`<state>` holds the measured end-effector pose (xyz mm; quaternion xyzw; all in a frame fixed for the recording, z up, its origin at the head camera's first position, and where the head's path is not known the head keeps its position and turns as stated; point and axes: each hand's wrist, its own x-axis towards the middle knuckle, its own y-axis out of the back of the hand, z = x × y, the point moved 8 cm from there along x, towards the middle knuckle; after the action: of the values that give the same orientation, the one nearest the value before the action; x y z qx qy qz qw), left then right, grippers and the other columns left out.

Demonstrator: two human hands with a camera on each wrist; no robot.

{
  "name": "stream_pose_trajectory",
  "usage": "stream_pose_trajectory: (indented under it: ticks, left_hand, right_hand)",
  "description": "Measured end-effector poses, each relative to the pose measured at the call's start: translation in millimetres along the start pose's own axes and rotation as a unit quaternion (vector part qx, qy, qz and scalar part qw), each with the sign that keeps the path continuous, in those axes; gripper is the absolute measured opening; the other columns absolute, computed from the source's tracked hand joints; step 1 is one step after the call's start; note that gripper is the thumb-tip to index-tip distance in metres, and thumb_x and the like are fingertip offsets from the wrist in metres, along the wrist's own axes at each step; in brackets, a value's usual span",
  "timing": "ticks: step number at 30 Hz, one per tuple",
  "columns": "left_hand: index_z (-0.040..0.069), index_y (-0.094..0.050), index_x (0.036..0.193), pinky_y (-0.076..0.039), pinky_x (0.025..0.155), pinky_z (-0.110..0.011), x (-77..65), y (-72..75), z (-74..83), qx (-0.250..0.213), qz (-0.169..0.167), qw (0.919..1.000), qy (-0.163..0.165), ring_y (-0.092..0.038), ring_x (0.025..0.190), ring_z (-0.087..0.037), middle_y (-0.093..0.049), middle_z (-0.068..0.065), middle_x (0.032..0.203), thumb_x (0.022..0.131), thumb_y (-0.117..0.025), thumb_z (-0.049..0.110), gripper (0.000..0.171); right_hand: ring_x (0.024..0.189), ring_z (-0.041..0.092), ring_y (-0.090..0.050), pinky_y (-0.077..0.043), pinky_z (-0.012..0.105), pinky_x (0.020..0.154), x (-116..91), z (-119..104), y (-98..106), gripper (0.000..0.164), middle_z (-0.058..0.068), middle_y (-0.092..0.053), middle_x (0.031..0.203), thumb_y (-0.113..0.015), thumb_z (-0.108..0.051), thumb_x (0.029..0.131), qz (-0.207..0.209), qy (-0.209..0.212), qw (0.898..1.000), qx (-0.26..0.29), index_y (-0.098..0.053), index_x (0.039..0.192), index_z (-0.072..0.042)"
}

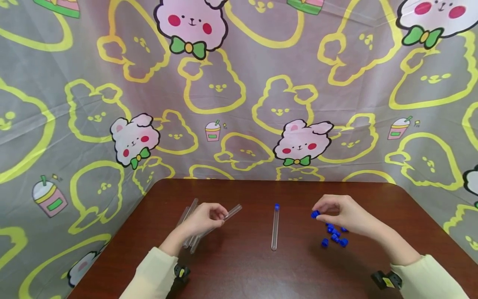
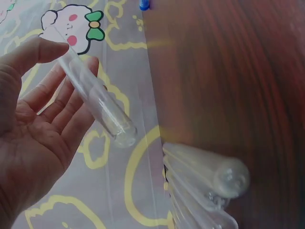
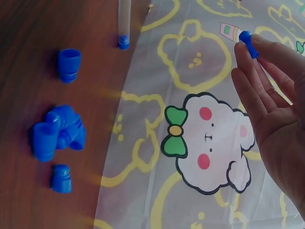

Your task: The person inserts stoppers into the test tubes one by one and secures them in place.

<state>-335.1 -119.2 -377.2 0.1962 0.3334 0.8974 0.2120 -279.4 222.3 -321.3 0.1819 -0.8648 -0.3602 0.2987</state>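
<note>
My left hand [image 1: 204,218] pinches a clear test tube [image 2: 95,95] between thumb and fingers, its rounded end pointing down toward me. Below that hand several more clear test tubes [image 2: 205,176] lie in a loose bundle on the table. Over on the right, my right hand [image 1: 345,214] holds a small blue stopper [image 3: 248,44] between thumb and fingertips, above the table. Several loose blue stoppers [image 1: 335,235] lie in a cluster beneath it. Between the hands, a test tube with a blue stopper in its far end [image 1: 275,228] lies lengthwise on the table.
The dark brown wooden table [image 1: 242,274] has rounded far corners. A grey cloth [image 1: 239,124] printed with yellow outlines and white bunnies hangs behind the table and along its sides. Each forearm wears a pale sleeve with a small black device near the wrist.
</note>
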Motion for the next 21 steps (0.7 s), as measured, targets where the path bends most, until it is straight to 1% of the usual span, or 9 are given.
stream_pose_trajectory:
  ticks: [6, 11, 16, 21]
  left_hand:
    - [0.01, -0.068, 0.095, -0.049, 0.066, -0.031, 1.2, -1.8, 12.8, 0.004, 0.022, 0.9994, -0.027, -0.059, 0.075, -0.012, -0.063, 0.006, 0.08, 0.084, -0.072, 0.001, 0.015]
    - [0.01, -0.068, 0.095, -0.049, 0.069, -0.035, 1.6, -3.1, 24.7, -0.004, 0.034, 0.9987, -0.039, -0.06, 0.077, -0.012, -0.063, 0.007, 0.081, 0.085, -0.072, 0.003, 0.013]
    - [0.012, -0.069, 0.097, -0.049, 0.072, -0.034, 3.2, -7.9, 34.4, -0.01, 0.035, 0.9983, -0.046, -0.059, 0.078, -0.01, -0.063, 0.009, 0.082, 0.086, -0.072, 0.006, 0.012]
    - [0.013, -0.07, 0.099, -0.048, 0.072, -0.033, 4.6, -14.9, 43.8, -0.018, 0.024, 0.9982, -0.051, -0.058, 0.079, -0.012, -0.063, 0.009, 0.083, 0.088, -0.071, 0.009, 0.012]
  right_hand:
    - [0.085, 0.009, -0.067, -0.051, 0.021, 0.078, 10, 1, -1, 0.02, -0.008, -0.067, 0.093, -0.077, -0.009, 0.083, 0.008, -0.011, 1.0, 0.009, -0.069, 0.101, -0.012]
    - [0.086, 0.009, -0.068, -0.052, 0.022, 0.077, 18, -2, -4, 0.021, -0.008, -0.068, 0.093, -0.077, -0.005, 0.082, 0.02, 0.0, 1.0, 0.019, -0.069, 0.101, -0.013]
    - [0.085, 0.011, -0.068, -0.053, 0.022, 0.076, 26, -9, -5, 0.022, -0.005, -0.069, 0.093, -0.077, -0.002, 0.081, 0.045, 0.026, 0.998, 0.031, -0.069, 0.101, -0.01]
    - [0.085, 0.012, -0.068, -0.052, 0.022, 0.077, 34, -15, -7, 0.022, -0.004, -0.069, 0.092, -0.077, -0.002, 0.081, 0.051, 0.032, 0.997, 0.043, -0.069, 0.101, -0.009]
